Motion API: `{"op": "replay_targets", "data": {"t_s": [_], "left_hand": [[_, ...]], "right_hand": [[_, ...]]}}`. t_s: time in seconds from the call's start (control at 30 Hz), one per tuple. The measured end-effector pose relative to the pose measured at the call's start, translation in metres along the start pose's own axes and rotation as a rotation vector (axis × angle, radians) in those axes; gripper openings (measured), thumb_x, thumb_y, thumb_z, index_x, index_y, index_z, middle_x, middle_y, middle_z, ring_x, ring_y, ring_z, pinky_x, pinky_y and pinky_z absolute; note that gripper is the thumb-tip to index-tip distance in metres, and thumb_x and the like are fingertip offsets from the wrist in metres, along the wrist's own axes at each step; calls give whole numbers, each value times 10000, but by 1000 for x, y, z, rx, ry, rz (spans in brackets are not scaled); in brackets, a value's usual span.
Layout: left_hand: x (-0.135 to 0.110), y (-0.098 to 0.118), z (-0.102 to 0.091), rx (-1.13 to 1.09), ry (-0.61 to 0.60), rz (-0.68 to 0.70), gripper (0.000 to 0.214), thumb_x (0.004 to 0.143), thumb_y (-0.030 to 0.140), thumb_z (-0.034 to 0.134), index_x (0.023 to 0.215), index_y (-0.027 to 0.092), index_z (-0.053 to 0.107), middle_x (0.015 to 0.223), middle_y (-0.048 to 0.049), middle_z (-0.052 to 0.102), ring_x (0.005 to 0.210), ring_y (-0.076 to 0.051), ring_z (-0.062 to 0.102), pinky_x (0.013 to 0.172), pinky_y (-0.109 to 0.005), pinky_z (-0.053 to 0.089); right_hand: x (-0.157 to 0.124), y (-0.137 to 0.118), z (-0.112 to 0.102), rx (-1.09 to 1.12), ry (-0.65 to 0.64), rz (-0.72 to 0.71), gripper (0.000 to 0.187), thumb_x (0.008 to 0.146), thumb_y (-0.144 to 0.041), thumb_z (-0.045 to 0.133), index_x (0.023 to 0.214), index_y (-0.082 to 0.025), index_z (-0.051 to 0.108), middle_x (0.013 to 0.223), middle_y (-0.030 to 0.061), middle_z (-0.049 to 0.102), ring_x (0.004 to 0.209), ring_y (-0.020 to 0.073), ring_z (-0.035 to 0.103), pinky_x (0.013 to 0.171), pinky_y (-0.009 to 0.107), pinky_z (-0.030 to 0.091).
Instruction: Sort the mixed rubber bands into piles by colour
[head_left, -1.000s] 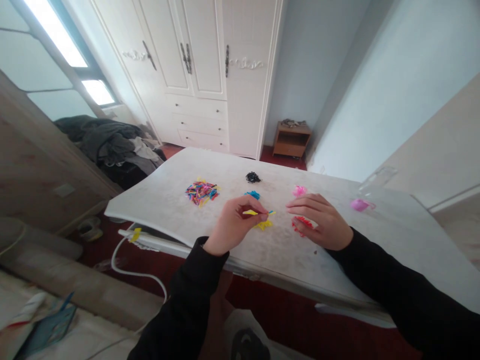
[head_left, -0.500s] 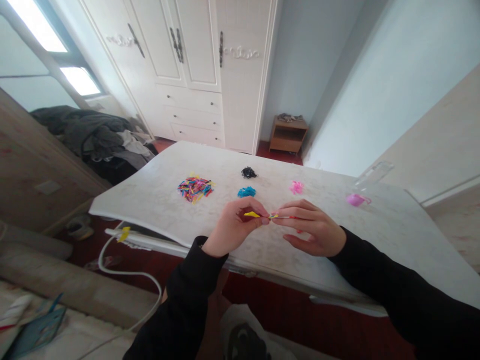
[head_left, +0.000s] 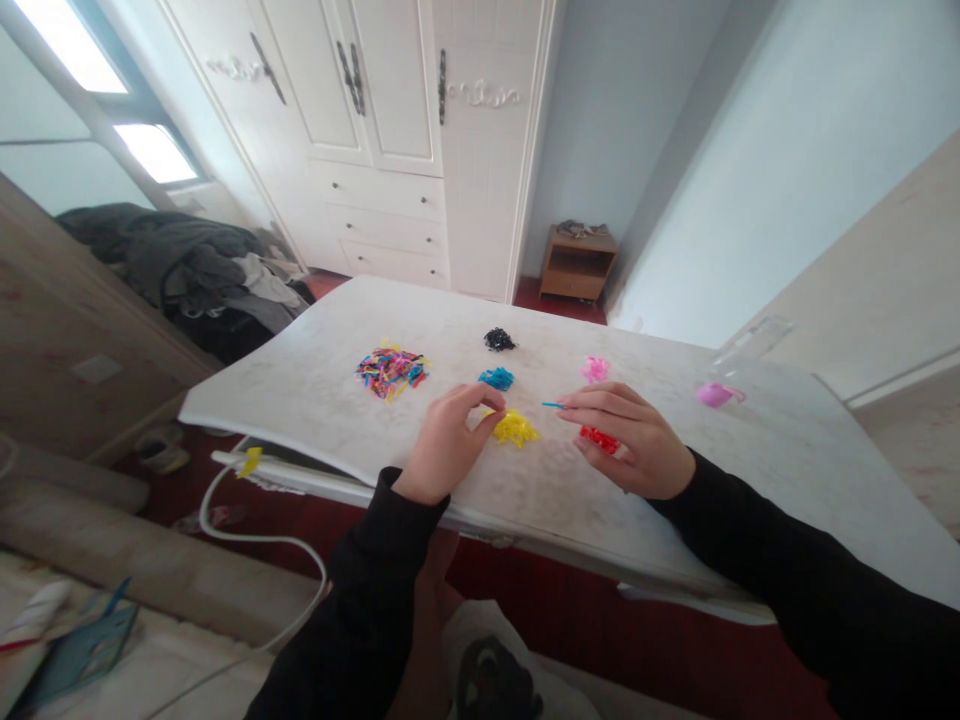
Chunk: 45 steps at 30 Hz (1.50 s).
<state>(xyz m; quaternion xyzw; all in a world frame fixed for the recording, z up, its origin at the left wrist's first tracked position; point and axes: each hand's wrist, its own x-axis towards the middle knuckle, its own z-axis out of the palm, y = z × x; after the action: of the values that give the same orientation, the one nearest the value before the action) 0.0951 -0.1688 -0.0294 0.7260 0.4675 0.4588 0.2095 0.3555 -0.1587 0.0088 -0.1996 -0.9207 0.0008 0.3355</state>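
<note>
My left hand [head_left: 454, 440] is closed in a pinch just left of a pile of yellow rubber bands [head_left: 515, 428]. Whatever lies between its fingertips is too small to make out. A thin blue rubber band [head_left: 553, 405] sticks out from the fingertips of my right hand [head_left: 634, 435], which grips it. Under that hand, partly covered, is a red pile of bands [head_left: 598, 438]. Beyond my hands lie a blue pile [head_left: 496, 378], a black pile [head_left: 499, 340] and a pink pile [head_left: 595, 369]. A larger mixed-colour heap [head_left: 391, 371] sits to the left.
The piles rest on a white table [head_left: 300, 400] whose near edge has a split, lifted surface. At its right stand a pink-purple object [head_left: 718, 394] and a clear plastic container [head_left: 754, 343]. A white cable [head_left: 262, 545] hangs below the left front edge.
My hands have moved apart from each other, uncovering the yellow pile and more of the red one. The blue band now shows at my right fingertips.
</note>
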Motion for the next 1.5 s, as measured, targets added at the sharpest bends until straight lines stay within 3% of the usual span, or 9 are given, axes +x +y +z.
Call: {"op": "replay_targets", "data": {"t_s": [0.2,0.33,0.47,0.7,0.87,1.07,1.33,1.5], "left_hand": [[-1,4,4,92,-27,79,119,885,125,670,977,198,691,995,-36,735,1003,-201,677,941,-349,530],[-2,12,1,41,-17,106,111,900,150,673,995,200,703,1007,-38,749,999,-198,688,926,-336,537],[-3,20,3,-77,-82,172,115,917,190,682,1030,197,705,1078,-43,762,957,-165,703,896,-285,543],[-2,25,4,-82,-115,186,142,909,112,623,858,205,719,875,-11,760,819,-144,703,787,-245,534],[21,10,-14,39,8,-5,57,850,167,672,822,198,709,789,-10,761,729,-168,710,742,-269,555],[56,-17,-17,276,-101,-46,91,845,168,662,902,201,725,829,-47,781,785,-205,726,789,-315,544],[51,-25,-5,307,-81,-54,152,869,185,651,1007,201,712,979,-70,784,921,-225,726,844,-339,542],[46,-38,-39,277,-10,-94,102,848,175,622,892,185,713,895,-58,779,843,-198,726,829,-316,551]], "right_hand": [[-1,0,0,-3,-9,4,338,905,-155,610,1233,-200,680,1185,119,737,1062,260,664,918,455,567],[-2,-1,0,12,-46,-20,381,907,-187,631,1287,-205,657,1212,119,729,1091,259,656,942,444,560],[0,-2,0,44,-99,-63,451,917,-233,648,1367,-215,615,1245,113,722,1128,248,649,967,416,554],[0,-3,1,48,-132,-83,477,924,-243,647,1395,-200,588,1262,126,713,1142,246,646,957,411,559],[0,-4,0,36,-91,-49,492,928,-204,620,1417,-219,568,1268,117,710,1144,241,649,970,415,564],[-1,-1,0,35,-94,-42,432,920,-180,620,1351,-194,604,1260,129,708,1137,254,651,967,440,567],[-2,-2,0,14,-88,-36,428,911,-166,621,1337,-204,607,1242,123,712,1118,260,661,949,445,580],[-3,-2,1,7,-99,-30,429,912,-166,617,1337,-218,607,1235,119,717,1100,264,671,938,455,588]]}}
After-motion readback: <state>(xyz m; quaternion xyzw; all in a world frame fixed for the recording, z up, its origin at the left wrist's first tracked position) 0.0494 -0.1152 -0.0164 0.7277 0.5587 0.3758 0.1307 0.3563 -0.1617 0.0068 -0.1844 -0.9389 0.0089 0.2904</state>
